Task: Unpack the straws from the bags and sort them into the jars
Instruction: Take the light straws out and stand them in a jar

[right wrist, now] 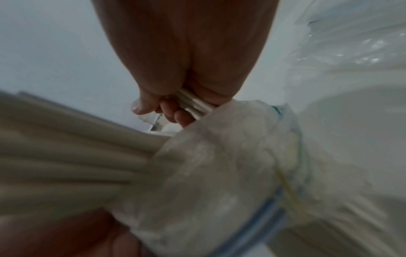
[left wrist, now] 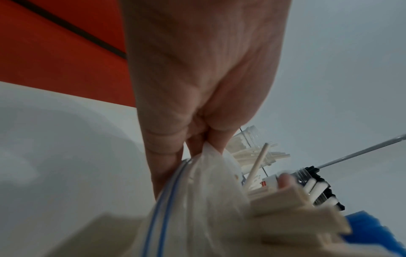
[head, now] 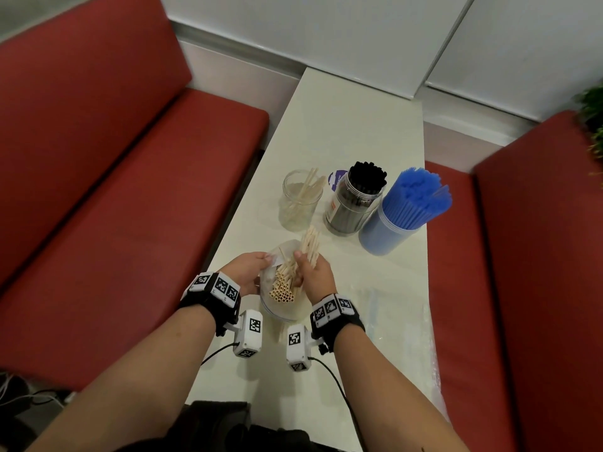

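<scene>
A clear zip bag [head: 283,308] full of beige paper straws [head: 283,287] sits between my hands near the table's front. My left hand [head: 253,267] pinches the bag's edge [left wrist: 211,153] between thumb and fingers. My right hand [head: 310,267] grips a bundle of beige straws [head: 310,244] that sticks up out of the bag; its fingers [right wrist: 175,113] curl round them. Behind stand three jars: a clear one with a few beige straws [head: 301,200], one packed with black straws [head: 357,200] and one with blue straws [head: 404,210].
The white table [head: 342,132] is narrow, with red benches [head: 114,190] on both sides. Empty clear plastic bags [head: 401,324] lie at the right front. A white wall is behind the table.
</scene>
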Demonstrator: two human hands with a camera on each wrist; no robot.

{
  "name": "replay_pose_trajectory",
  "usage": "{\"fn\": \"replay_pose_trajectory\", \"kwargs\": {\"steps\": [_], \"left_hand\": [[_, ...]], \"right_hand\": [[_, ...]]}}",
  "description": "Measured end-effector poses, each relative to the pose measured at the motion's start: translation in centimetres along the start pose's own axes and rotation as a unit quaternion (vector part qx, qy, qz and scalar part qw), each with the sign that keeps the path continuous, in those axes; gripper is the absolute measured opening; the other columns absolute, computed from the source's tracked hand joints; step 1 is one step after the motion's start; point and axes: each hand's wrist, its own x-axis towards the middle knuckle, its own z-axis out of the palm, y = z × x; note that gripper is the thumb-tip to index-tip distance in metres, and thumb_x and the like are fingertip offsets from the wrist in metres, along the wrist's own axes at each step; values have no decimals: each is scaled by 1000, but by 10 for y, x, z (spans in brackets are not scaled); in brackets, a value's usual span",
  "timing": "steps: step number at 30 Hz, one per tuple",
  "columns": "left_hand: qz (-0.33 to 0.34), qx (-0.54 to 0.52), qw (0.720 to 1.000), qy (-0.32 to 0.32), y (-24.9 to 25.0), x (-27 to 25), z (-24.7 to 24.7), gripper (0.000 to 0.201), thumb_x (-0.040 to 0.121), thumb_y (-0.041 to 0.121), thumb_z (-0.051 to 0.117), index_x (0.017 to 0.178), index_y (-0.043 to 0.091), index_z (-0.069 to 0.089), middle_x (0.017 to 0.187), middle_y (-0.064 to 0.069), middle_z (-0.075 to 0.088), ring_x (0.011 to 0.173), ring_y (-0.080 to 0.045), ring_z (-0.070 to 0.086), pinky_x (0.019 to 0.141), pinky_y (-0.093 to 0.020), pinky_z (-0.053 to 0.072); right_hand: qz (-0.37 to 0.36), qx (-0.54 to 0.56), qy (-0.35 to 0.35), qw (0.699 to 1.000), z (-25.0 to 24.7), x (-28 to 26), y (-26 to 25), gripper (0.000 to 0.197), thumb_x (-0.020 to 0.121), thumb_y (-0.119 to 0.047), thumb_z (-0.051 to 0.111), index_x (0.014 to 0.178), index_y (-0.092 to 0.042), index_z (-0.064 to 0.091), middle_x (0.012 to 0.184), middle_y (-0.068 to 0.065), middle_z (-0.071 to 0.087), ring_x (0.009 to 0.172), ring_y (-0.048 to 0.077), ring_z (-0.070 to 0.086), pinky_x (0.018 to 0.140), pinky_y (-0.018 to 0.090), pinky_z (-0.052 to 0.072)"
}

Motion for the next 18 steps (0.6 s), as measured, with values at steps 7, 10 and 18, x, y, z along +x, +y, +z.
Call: {"fn": "replay_pose_trajectory", "kwargs": {"steps": [7,10,18], "left_hand": [[-8,-2,1000,-8,5,5,-6,23,108,21,48,119,10,64,94,-9,72,82,-27,68,57,-33,57],[-11,6,1000,-6,8,10,-9,24,107,24,51,121,11,66,96,-9,73,85,-28,68,60,-34,58],[-22,-4,999,-28,21,24,-15,19,105,22,54,115,13,67,95,-7,75,89,-28,70,70,-40,59]], "right_hand": [[-145,3,29,989,-27,40,-134,43,98,-48,58,68,-17,57,58,1,60,55,17,57,65,35,53],[-220,71,91,969,-37,57,-194,33,96,-45,62,74,-21,57,62,1,63,57,19,59,61,36,53],[-246,120,103,956,-29,112,-233,46,85,-37,78,60,-22,42,52,0,48,54,22,45,59,34,47]]}}
